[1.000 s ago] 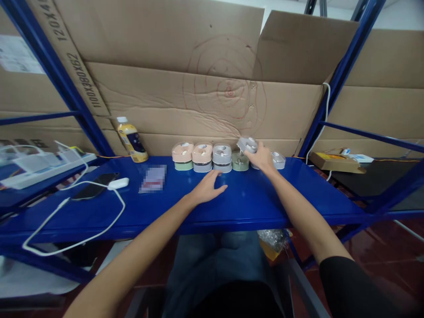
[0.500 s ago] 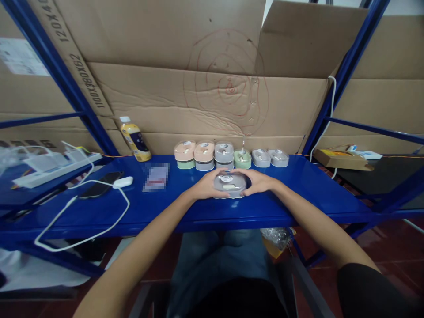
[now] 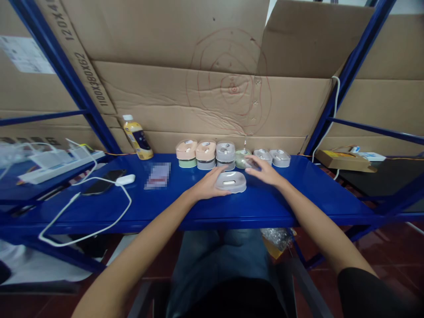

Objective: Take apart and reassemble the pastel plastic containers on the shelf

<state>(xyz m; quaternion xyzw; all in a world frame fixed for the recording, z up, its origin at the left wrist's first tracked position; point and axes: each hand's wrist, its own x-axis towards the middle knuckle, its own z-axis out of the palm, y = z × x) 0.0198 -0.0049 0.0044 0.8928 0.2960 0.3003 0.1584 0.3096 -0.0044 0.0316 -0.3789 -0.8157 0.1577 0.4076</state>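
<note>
A light grey oval lidded box (image 3: 231, 182) stands near the front middle of the blue table. My left hand (image 3: 209, 184) is closed around its left side, thumb at the front and fingers behind. My right hand (image 3: 265, 171) is raised to the right of the box and apart from it. Between its fingers is a blurred, see-through piece that looks like a clear cover (image 3: 253, 164). This partly hides a green box (image 3: 243, 155) behind it. Stacked peach boxes (image 3: 186, 150) and a stacked grey box (image 3: 225, 151) stand left of the green one.
Right of the green box sit two low grey boxes, one of them at the row's end (image 3: 280, 157). A yellow bottle (image 3: 138, 138), a blurred-out card (image 3: 158, 176), a phone (image 3: 104, 182) and a white cable (image 3: 127, 203) lie leftward. Cardboard (image 3: 159, 84) walls the back.
My right hand has left the grey box and moved up and right with the see-through piece. The box now looks lower, and its round label is gone. My left hand stays on it.
</note>
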